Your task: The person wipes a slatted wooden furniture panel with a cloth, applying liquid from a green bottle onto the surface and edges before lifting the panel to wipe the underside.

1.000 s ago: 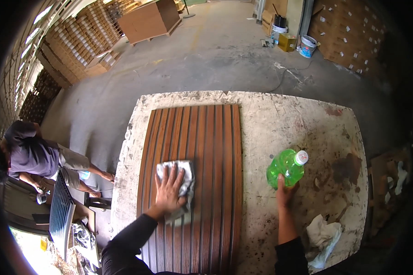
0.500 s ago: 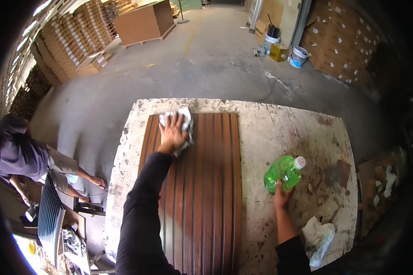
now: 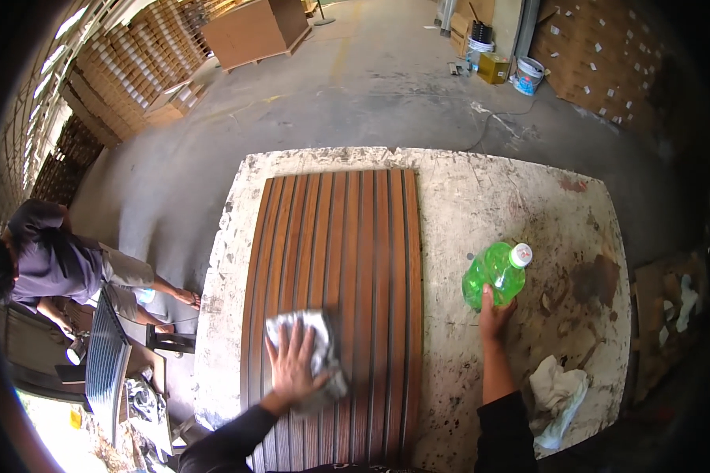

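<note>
A brown wood-grain slatted panel (image 3: 371, 260) with dark grooves lies lengthwise on the worn whitish table. On its near left part, my left hand (image 3: 293, 364) rests flat with fingers spread, pressing a crumpled grey-white cloth (image 3: 321, 331) against the slats. My right hand (image 3: 497, 314) is wrapped round the lower side of a clear bottle (image 3: 493, 272) of green liquid with a white cap. The bottle tilts over the table to the right of the panel.
An off-white crumpled rag (image 3: 556, 386) lies on the table (image 3: 450, 189) near its right edge. At left, a person (image 3: 63, 252) handles another dark ribbed panel (image 3: 106, 366). Beyond stand a large brown box (image 3: 252, 35), a bucket (image 3: 527, 77) and a yellow can (image 3: 493, 68).
My left hand has drawn the cloth from the panel's far end back toward me. My right hand still holds the bottle beside the panel. The view has shifted slightly.
</note>
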Tool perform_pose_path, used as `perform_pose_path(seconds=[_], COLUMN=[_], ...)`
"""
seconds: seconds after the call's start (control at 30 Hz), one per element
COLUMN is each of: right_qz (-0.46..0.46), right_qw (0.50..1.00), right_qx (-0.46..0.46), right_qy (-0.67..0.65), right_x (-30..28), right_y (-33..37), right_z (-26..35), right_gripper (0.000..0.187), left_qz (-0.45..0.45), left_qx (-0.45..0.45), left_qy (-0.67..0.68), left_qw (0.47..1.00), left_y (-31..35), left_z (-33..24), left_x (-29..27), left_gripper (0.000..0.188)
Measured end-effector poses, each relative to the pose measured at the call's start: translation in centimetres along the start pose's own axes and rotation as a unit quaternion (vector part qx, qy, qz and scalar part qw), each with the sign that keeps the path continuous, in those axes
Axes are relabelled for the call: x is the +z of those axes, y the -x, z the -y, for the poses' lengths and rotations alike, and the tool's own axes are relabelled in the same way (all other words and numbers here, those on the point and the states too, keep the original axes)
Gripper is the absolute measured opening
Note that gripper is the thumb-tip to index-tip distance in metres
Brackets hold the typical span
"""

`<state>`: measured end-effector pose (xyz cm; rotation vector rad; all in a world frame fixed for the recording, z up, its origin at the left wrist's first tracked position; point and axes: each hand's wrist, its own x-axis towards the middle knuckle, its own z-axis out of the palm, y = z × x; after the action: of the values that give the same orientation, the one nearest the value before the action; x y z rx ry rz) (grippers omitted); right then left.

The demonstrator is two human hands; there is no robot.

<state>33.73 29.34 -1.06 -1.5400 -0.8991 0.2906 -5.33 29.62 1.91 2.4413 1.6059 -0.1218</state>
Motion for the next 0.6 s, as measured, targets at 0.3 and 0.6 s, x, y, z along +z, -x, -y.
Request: perform_pose_path(seconds=[0.3,0.6], right_qz=[-0.071,-0.070], right_qw=[0.996,0.997], right_qx=[-0.050,-0.021], right_qy=[0.033,0.020], right_x=[-0.8,0.0], right_y=[0.6,0.5], right_z=[-1.6,-1.8], right_gripper=[0.032,0.027], left_qz=[-0.144,-0.168], left_qx=[-0.053,-0.095], left_qy=[0.013,0.048], left_qw=[0.988,0.980], left_y=[-26.7,-31.8], left_z=[2.5,4.4], left_x=[-5.5,-6.3], left_gripper=[0.068,0.063])
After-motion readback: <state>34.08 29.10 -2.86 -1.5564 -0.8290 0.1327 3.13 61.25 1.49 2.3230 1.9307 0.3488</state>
